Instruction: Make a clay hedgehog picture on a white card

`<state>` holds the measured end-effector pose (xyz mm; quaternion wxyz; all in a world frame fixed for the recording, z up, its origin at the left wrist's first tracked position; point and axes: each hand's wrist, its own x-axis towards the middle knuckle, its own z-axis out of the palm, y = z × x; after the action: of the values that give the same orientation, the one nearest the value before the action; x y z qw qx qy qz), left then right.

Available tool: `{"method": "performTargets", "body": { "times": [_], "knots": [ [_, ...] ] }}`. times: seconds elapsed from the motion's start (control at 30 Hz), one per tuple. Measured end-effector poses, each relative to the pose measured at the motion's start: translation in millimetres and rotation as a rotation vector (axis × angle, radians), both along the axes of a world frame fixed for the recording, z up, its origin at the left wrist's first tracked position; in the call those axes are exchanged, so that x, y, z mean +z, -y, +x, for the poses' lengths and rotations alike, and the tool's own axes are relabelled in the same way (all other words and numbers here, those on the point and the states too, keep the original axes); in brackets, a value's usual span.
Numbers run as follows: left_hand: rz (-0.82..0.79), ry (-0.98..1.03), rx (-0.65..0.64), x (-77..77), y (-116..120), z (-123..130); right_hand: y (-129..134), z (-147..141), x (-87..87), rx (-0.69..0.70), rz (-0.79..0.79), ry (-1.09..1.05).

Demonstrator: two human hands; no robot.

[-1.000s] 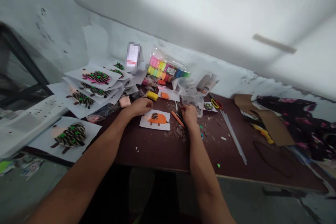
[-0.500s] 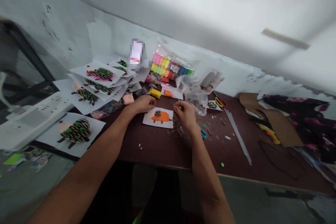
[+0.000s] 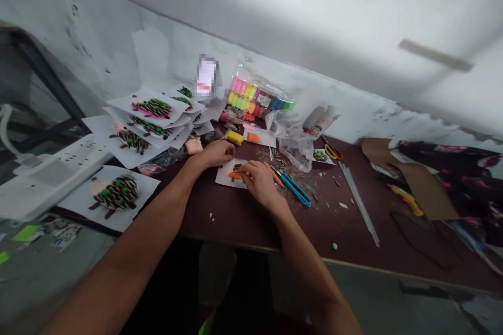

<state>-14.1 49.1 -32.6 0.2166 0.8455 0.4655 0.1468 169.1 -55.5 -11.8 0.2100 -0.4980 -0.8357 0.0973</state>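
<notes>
A small white card (image 3: 223,180) lies in front of me, bearing a hedgehog in clay with an orange body (image 3: 236,175) and a few dark striped seeds on its back. My left hand (image 3: 218,153) rests at the card's upper left edge, fingers curled together; whatever is in them is hidden. Over the orange body, my right hand (image 3: 257,178) pinches thumb and finger together at the seed rows, apparently on a striped sunflower seed, largely hidden. Loose sunflower seeds (image 3: 280,159) lie beyond this hand. Blue-handled scissors (image 3: 295,188) lie right of it.
Finished hedgehog pictures (image 3: 151,107) are stacked at left, and another (image 3: 118,192) lies nearer me by a white power strip (image 3: 66,167). Yellow clay (image 3: 234,137), orange clay (image 3: 253,137) and a pack of coloured clay (image 3: 255,97) stand behind. Glue sticks (image 3: 359,204) lie right.
My right hand has moved left from beside the card onto the orange body, uncovering the scissors and loose seeds. My left hand stays by the card's upper edge.
</notes>
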Motion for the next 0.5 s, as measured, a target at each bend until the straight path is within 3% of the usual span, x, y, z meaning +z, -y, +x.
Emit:
{"method": "performTargets", "body": {
  "times": [0.5],
  "knots": [
    [-0.027,0.021,0.004,-1.0,0.1,0.5,-1.2,-5.8,-4.8,-0.031,0.020,0.105]
  ]
}}
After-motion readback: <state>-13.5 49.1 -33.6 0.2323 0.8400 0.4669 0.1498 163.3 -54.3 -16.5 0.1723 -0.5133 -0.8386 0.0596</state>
